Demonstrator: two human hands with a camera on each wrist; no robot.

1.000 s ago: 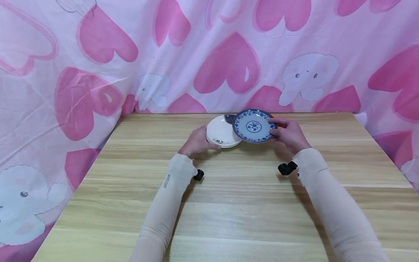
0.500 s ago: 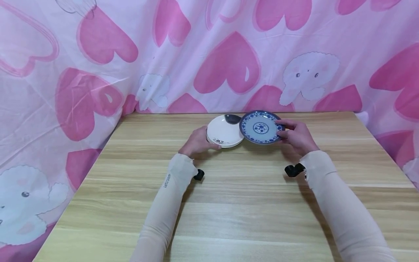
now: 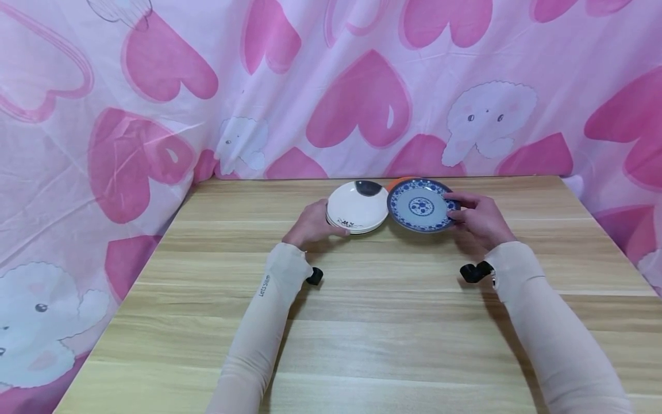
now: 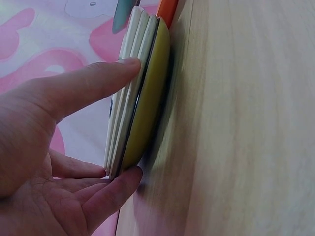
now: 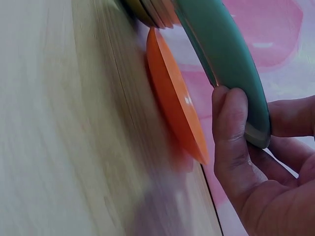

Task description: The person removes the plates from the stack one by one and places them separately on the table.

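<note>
My left hand (image 3: 312, 223) grips the near left edge of a stack of white plates (image 3: 357, 210), thumb on one side and fingers on the other. The top plate has a dark patch and small dark markings. Under the white ones, a yellow-sided dish (image 4: 150, 103) shows in the left wrist view. My right hand (image 3: 481, 218) pinches the right rim of a blue-and-white patterned plate (image 3: 421, 206), whose underside looks green in the right wrist view. Held above the table, it partly hides an orange plate (image 5: 174, 98) lying beneath it beside the stack.
A wooden table (image 3: 341, 339) spreads out in front of me. Just behind the plates, its far edge meets a pink curtain (image 3: 357, 103) with hearts and white animal figures. Black camera mounts (image 3: 314, 276) hang at both wrists.
My right hand has moved the blue-and-white plate rightward and slightly lower, off the white stack, uncovering its dark patch. My left hand has stayed on the stack.
</note>
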